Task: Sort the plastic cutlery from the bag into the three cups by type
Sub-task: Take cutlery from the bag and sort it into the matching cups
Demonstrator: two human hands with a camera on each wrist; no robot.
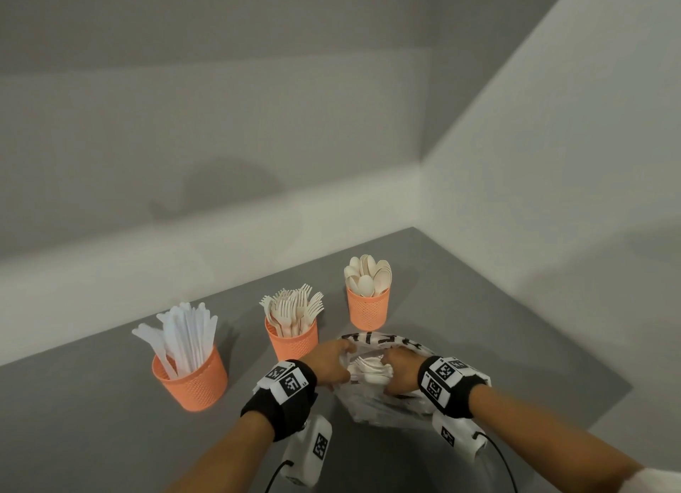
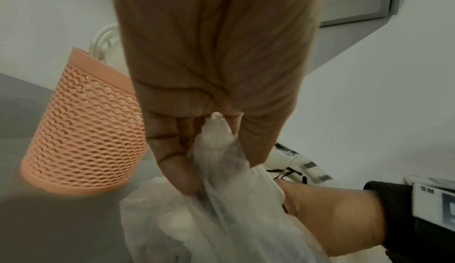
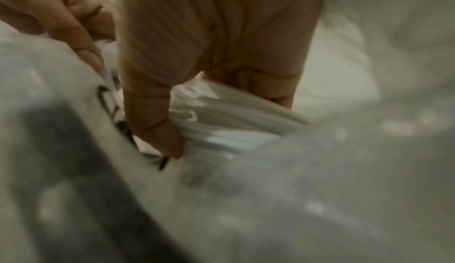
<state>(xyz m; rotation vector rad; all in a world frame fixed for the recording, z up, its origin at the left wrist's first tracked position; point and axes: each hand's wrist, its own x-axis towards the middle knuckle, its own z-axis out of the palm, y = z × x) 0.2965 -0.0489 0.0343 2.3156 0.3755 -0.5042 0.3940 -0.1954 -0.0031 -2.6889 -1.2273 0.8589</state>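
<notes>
The bag [image 1: 387, 404] lies on the grey desk [image 1: 110, 400] in front of the three orange cups, thin crinkly film that will slump and slide rather than hold its shape; the left hand [image 1: 329, 363] pinches a bunched fold of its rim to keep the mouth open, and the right hand [image 1: 400, 372] is inside the opening, fingers curled round a bundle of white cutlery [image 1: 370, 370]; which type it is cannot be told, since the wrist view is blurred. The pieces look light, stiff and smooth, likely to slip against one another and to snag on the film, so a grip across the handles near the middle, with the thumb pressing them flat, seems safest. The knife cup [image 1: 189, 382], the fork cup [image 1: 293, 339] and the spoon cup [image 1: 367, 308] stand well filled; a tall load may tip a light cup if knocked.
</notes>
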